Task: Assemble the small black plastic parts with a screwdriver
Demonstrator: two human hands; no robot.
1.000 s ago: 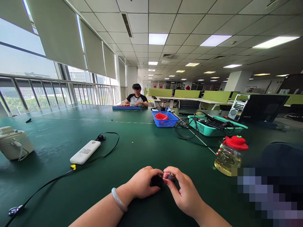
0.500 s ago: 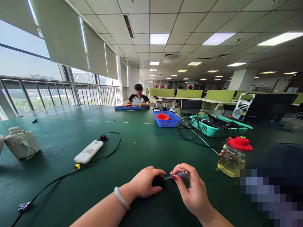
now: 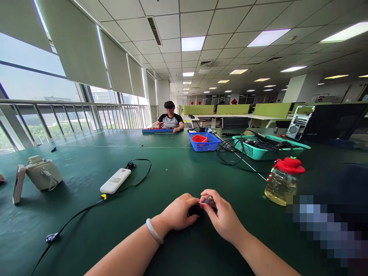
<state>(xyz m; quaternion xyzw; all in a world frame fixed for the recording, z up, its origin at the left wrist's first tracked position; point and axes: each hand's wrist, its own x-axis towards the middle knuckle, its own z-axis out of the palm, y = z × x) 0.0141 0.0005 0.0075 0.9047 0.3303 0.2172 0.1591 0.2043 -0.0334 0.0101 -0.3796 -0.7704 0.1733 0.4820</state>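
I'm on the head view, with both hands working low in the frame, just below centre. Left hand (image 3: 178,212) is curling round a small dark object (image 3: 194,210), thumb and fingers closing on it. The fingers are hiding most of it, so I can't tell what it is. Right hand (image 3: 225,217) is pinching a small tool (image 3: 210,200) between thumb and fingers, right beside the left fingertips. Tool's front end is hiding behind fingers; I can't tell if it's touching the dark object. Object and tool are both sitting lower centre, slightly right of midline, over the green table (image 3: 184,168). Pale bangle (image 3: 154,231) is circling the left wrist.

Right side of frame: glass jar (image 3: 281,188) is standing upright under a red lid (image 3: 291,165), holding yellowish liquid. Above it, teal basket (image 3: 255,154) is holding black cables. Left of that, blue basket (image 3: 207,147) is holding a red tray (image 3: 199,138). Centre left, a white device (image 3: 115,181) is lying flat. Upper middle, a co-worker (image 3: 171,122) is sitting at a blue tray (image 3: 158,130)
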